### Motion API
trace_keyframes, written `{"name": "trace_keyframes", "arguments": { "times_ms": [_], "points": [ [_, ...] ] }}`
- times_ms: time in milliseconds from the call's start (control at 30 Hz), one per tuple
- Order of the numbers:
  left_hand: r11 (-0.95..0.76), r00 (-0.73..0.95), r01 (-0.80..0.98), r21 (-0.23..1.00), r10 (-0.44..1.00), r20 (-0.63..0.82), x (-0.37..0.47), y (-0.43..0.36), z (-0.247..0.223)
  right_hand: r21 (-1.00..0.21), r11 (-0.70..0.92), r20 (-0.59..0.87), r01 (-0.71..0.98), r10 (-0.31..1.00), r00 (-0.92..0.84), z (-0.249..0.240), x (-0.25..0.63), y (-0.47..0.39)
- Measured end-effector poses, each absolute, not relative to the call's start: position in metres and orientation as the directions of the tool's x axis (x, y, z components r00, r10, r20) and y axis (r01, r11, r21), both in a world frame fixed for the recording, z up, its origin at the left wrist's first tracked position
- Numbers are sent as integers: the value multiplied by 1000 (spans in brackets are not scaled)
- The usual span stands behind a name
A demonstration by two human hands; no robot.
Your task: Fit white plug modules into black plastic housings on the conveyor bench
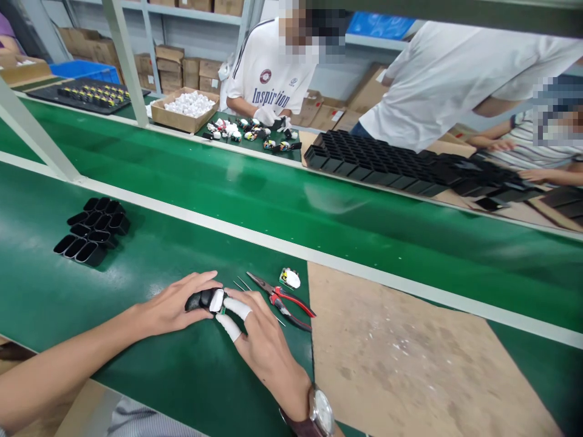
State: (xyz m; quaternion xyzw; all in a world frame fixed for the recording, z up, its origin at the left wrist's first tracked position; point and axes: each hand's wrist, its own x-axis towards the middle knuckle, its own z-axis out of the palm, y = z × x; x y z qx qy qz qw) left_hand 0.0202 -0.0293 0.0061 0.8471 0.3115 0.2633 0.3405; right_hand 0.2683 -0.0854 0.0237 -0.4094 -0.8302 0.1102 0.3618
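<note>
Near the front of the green table, my left hand [175, 303] grips a black plastic housing [198, 300] between thumb and fingers. My right hand [259, 328], with white covers on two fingertips and a watch on the wrist, pinches a small white-topped part with a green edge [217, 301] at the right end of the housing. The part and the housing touch; how deep the part sits inside cannot be made out. Red-and-black pliers [277, 295] and thin metal rods lie just behind my right hand. Another white-topped circuit piece [290, 278] rests beyond the pliers.
Black empty housings [93, 227] stand grouped at the left. A brown board [410, 352] covers the right side. A white rail [191, 227] borders the green belt [255, 200]. Across it, people handle parts beside a box of white pieces [184, 112] and rows of black cases [373, 161].
</note>
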Motion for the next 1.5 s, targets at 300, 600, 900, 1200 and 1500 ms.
{"name": "trace_keyframes", "arguments": {
  "times_ms": [300, 600, 900, 1200, 1500],
  "points": [
    [-547, 668, 361, 755, 717, 199, 21, -31, 1, -482, 646, 484, 592, 760, -435, 22, 263, -87],
    [-469, 712, 306, 828, 690, 128, 21, -31, 5, -509, 654, 545, 560, 748, -378, 11, 258, -83],
    [-546, 717, 279, 790, 666, 207, 27, -29, 7, -323, 671, 475, 667, 725, -499, 23, 257, -86],
    [-556, 649, 385, 737, 730, 212, 21, -27, 8, -17, 369, 511, 929, 802, -309, 5, 281, -80],
    [-503, 655, 400, 766, 742, 145, 21, -24, 8, 15, 362, 448, 932, 831, -330, -6, 280, -81]
  ]
}}
